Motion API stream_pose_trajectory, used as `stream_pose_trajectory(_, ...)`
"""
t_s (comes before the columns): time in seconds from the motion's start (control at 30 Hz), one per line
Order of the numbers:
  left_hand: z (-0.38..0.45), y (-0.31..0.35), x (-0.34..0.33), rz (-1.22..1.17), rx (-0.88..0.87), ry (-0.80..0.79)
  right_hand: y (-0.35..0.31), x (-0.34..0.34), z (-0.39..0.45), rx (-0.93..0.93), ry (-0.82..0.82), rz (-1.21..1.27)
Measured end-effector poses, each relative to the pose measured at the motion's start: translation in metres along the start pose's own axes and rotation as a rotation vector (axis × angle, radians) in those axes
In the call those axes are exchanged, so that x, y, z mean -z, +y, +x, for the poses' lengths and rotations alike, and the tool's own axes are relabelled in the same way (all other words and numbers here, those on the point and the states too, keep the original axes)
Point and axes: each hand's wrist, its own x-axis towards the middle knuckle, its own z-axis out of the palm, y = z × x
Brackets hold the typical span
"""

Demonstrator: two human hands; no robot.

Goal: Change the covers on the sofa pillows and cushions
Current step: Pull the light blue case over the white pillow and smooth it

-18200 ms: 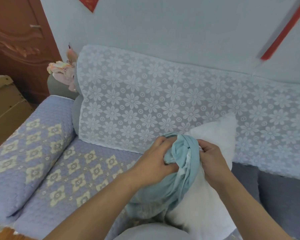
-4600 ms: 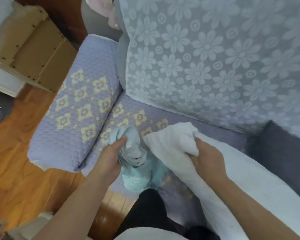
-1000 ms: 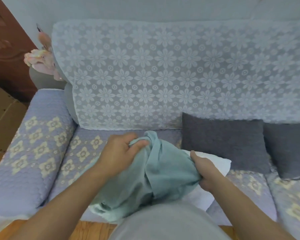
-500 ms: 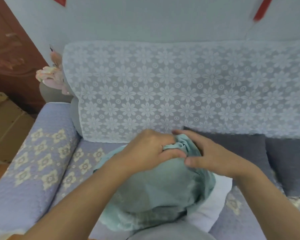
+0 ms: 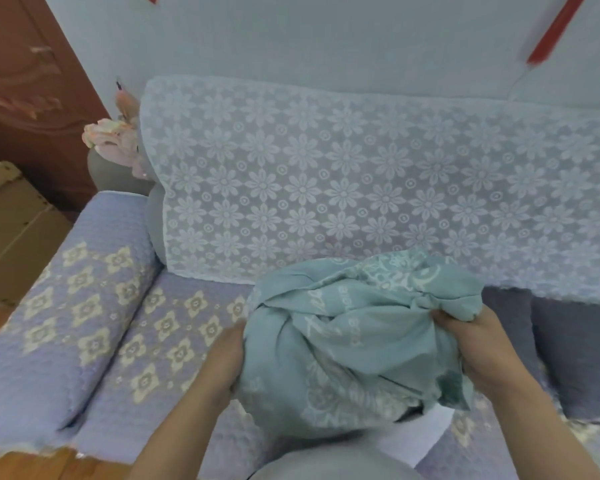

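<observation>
Nearest the camera, a grey-clad torso (image 5: 329, 462) fills the bottom edge, w/ both forearms reaching fwd. Just beyond it a corner of the white pillow (image 5: 420, 433) pokes out below the teal cover (image 5: 347, 344), which is bunched into a rounded bundle held up between the hands, above the sofa seat (image 5: 160, 341). Left hand (image 5: 224, 362) lies against the bundle's left side; its fingers are hidden behind the cloth, so can't tell if it grips or only presses. Right hand (image 5: 475, 344) has thumb and fingers curled round a gathered fold at the cover's upper right edge, pinching it. Seat & left armrest (image 5: 66, 306) wear a lilac quilted cover w/ cream flower motifs. To the right, behind the right hand, two dark grey cushions (image 5: 575, 355) lean on the backrest. Further back a white lace throw (image 5: 361, 188) w/ daisy pattern drapes over the backrest. At far left, pink artificial flowers (image 5: 113, 140), a brown wooden door (image 5: 25, 91) and a cardboard box (image 5: 11, 223); a red strip (image 5: 555, 29) hangs on the wall.
</observation>
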Motion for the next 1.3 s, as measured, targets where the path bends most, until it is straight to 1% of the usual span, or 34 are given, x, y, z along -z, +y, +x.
stream_pose_trajectory(0.03,0.000,-0.006,-0.005,-0.058,0.057,-0.072,-0.001,0.001,0.004,0.001,0.020,-0.010)
stream_pose_trajectory(0.07,0.002,-0.009,-0.009,-0.056,0.060,-0.081,-0.001,0.002,0.007,0.001,0.040,-0.018)
stream_pose_trajectory(0.1,0.003,-0.009,-0.009,-0.007,0.015,-0.035,-0.001,0.005,0.010,0.001,0.069,-0.042)
stream_pose_trajectory(0.2,0.000,0.005,-0.006,0.186,-0.221,0.192,0.000,0.007,0.022,-0.008,0.192,-0.105)
stream_pose_trajectory(0.27,-0.007,0.018,-0.009,0.270,-0.411,0.231,-0.003,-0.006,0.029,-0.012,0.286,-0.150)
stream_pose_trajectory(0.33,-0.014,0.036,-0.011,0.295,-0.596,0.256,-0.005,-0.021,0.043,0.012,0.335,-0.237)
stream_pose_trajectory(0.37,-0.019,0.049,-0.008,0.270,-0.677,0.321,-0.006,-0.026,0.051,0.021,0.377,-0.296)
stream_pose_trajectory(0.4,-0.020,0.058,0.004,0.219,-0.753,0.441,-0.008,-0.027,0.060,0.022,0.455,-0.338)
stream_pose_trajectory(0.43,-0.018,0.065,0.020,0.151,-0.803,0.582,-0.011,-0.021,0.070,-0.004,0.573,-0.349)
stream_pose_trajectory(0.47,-0.012,0.060,0.041,0.097,-0.798,0.720,-0.016,-0.009,0.081,-0.060,0.690,-0.302)
stream_pose_trajectory(0.5,-0.003,0.046,0.060,0.094,-0.728,0.812,-0.025,0.003,0.089,-0.122,0.778,-0.242)
stream_pose_trajectory(0.53,0.007,0.019,0.074,0.137,-0.593,0.836,-0.030,0.014,0.097,-0.160,0.800,-0.191)
stream_pose_trajectory(0.57,0.014,-0.010,0.080,0.207,-0.444,0.798,-0.035,0.019,0.104,-0.165,0.773,-0.140)
stream_pose_trajectory(0.6,0.022,-0.038,0.078,0.319,-0.354,0.705,-0.038,0.020,0.111,-0.145,0.728,-0.099)
stream_pose_trajectory(0.63,0.030,-0.064,0.069,0.458,-0.293,0.567,-0.040,0.016,0.116,-0.118,0.701,-0.046)
stream_pose_trajectory(0.67,0.037,-0.088,0.055,0.608,-0.210,0.392,-0.039,0.012,0.120,-0.097,0.682,0.011)
stream_pose_trajectory(0.7,0.042,-0.107,0.040,0.820,-0.110,0.169,-0.034,0.008,0.121,-0.087,0.635,0.078)
stream_pose_trajectory(0.73,0.048,-0.119,0.028,1.023,-0.055,-0.083,-0.030,0.005,0.119,-0.087,0.575,0.131)
stream_pose_trajectory(0.77,0.055,-0.122,0.019,1.138,0.027,-0.248,-0.026,0.003,0.114,-0.092,0.523,0.161)
stream_pose_trajectory(0.8,0.060,-0.115,0.012,1.197,0.065,-0.316,-0.024,0.002,0.108,-0.100,0.473,0.173)
stream_pose_trajectory(0.83,0.065,-0.104,0.005,1.177,-0.004,-0.292,-0.021,0.001,0.099,-0.111,0.419,0.168)
stream_pose_trajectory(0.87,0.067,-0.089,0.001,1.074,-0.117,-0.180,-0.017,0.003,0.092,-0.120,0.367,0.150)
stream_pose_trajectory(0.9,0.069,-0.070,-0.004,0.919,-0.222,-0.045,-0.013,0.004,0.085,-0.125,0.323,0.133)
stream_pose_trajectory(0.93,0.070,-0.050,-0.008,0.779,-0.336,0.033,-0.009,0.006,0.078,-0.124,0.296,0.122)
stream_pose_trajectory(0.97,0.069,-0.028,-0.013,0.645,-0.411,0.056,-0.004,0.009,0.072,-0.131,0.292,0.115)
stream_pose_trajectory(1.03,0.074,0.014,-0.021,0.440,-0.498,0.007,0.004,0.016,0.059,-0.151,0.302,0.116)
stream_pose_trajectory(1.07,0.077,0.030,-0.024,0.431,-0.555,-0.029,0.006,0.020,0.052,-0.164,0.313,0.121)
stream_pose_trajectory(1.13,0.081,0.056,-0.029,0.580,-0.692,-0.108,0.006,0.028,0.041,-0.174,0.342,0.135)
stream_pose_trajectory(1.2,0.083,0.068,-0.031,0.724,-0.770,-0.223,0.002,0.034,0.032,-0.153,0.392,0.159)
stream_pose_trajectory(1.23,0.082,0.070,-0.034,0.801,-0.792,-0.248,0.001,0.037,0.030,-0.140,0.422,0.170)
stream_pose_trajectory(1.3,0.080,0.064,-0.038,1.013,-0.870,-0.201,-0.004,0.042,0.028,-0.125,0.494,0.187)
